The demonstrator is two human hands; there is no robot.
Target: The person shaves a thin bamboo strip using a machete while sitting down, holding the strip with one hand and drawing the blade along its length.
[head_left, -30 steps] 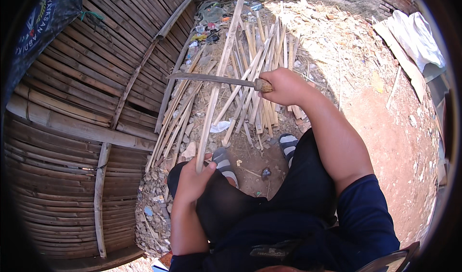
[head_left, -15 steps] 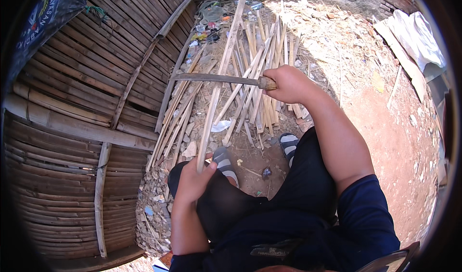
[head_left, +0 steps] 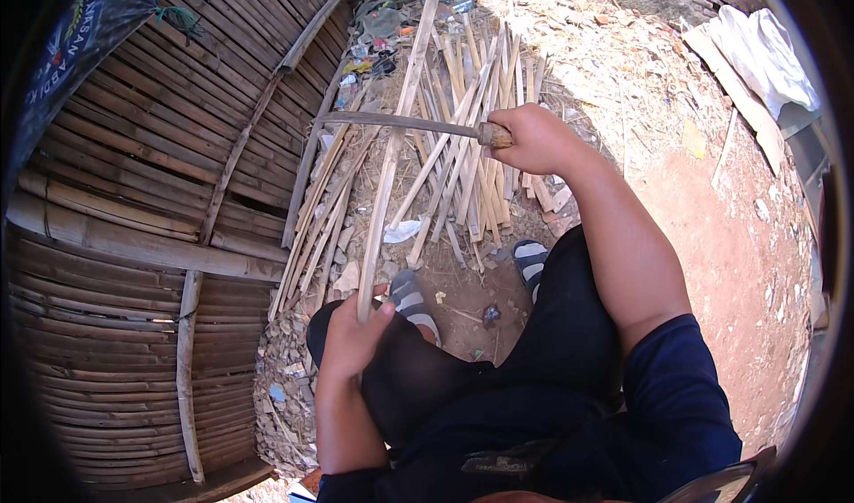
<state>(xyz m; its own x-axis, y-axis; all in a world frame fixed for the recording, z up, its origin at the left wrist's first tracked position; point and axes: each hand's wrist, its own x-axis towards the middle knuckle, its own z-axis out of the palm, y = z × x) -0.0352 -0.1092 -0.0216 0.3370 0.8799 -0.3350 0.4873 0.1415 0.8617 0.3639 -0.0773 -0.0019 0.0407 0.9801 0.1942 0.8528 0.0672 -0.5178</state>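
While the left hand [head_left: 351, 338] grips a long wooden strip [head_left: 382, 187] left of centre, the right hand [head_left: 534, 138] clenches a knife [head_left: 409, 122] crossing it at upper centre; the strip looks whole, so work seems unfinished, with sticks [head_left: 463, 165] heaped behind
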